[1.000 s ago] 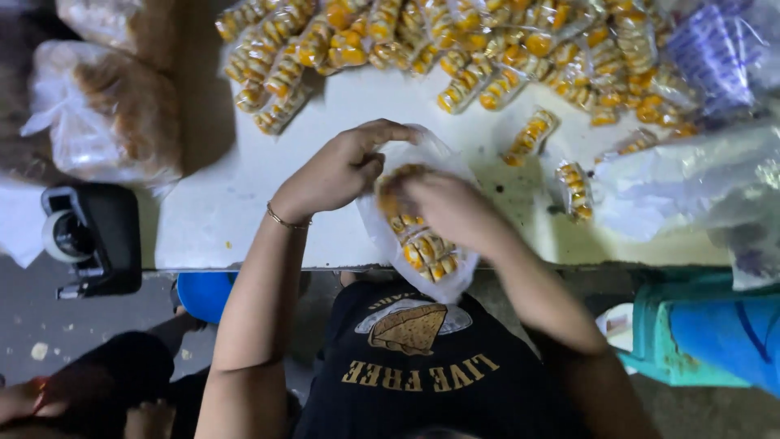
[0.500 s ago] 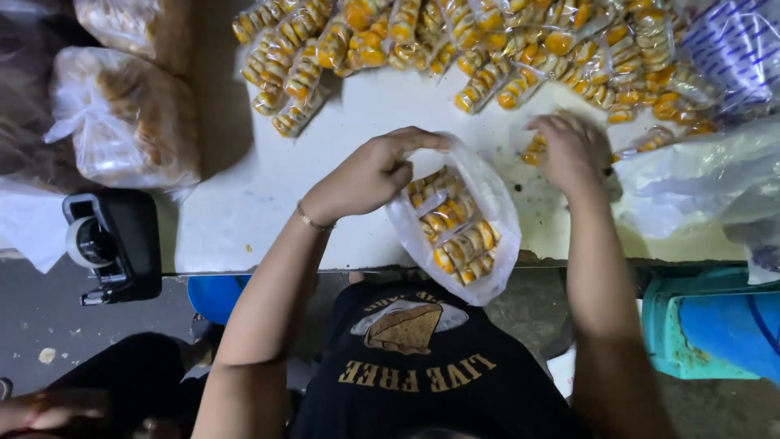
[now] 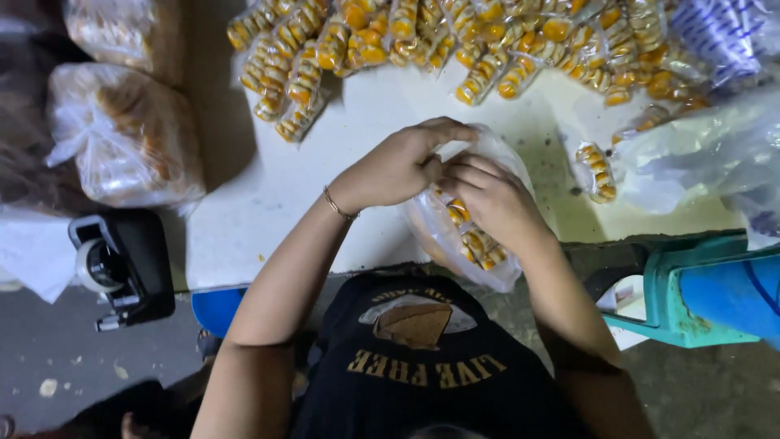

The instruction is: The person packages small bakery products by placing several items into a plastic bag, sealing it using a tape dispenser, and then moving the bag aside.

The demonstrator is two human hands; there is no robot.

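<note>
A clear plastic bag (image 3: 439,236) holding several small yellow-and-orange snack packets lies at the near edge of the white table (image 3: 268,203). My left hand (image 3: 398,162) grips the bag's open top. My right hand (image 3: 491,199) is closed over the bag's mouth, fingers pressed into it among the packets. The two hands touch each other above the bag. A thin bracelet (image 3: 335,205) sits on my left wrist.
A long heap of snack packets (image 3: 455,36) runs along the table's far side, with one loose packet (image 3: 597,167) at the right. Filled plastic bags (image 3: 122,138) stand at left, a black tape dispenser (image 3: 122,264) below them. Crumpled plastic (image 3: 707,146) and a teal stool (image 3: 691,293) sit right.
My right hand came back from the loose packets on the right and went into the bag's mouth. The bag now lies lower under both hands.
</note>
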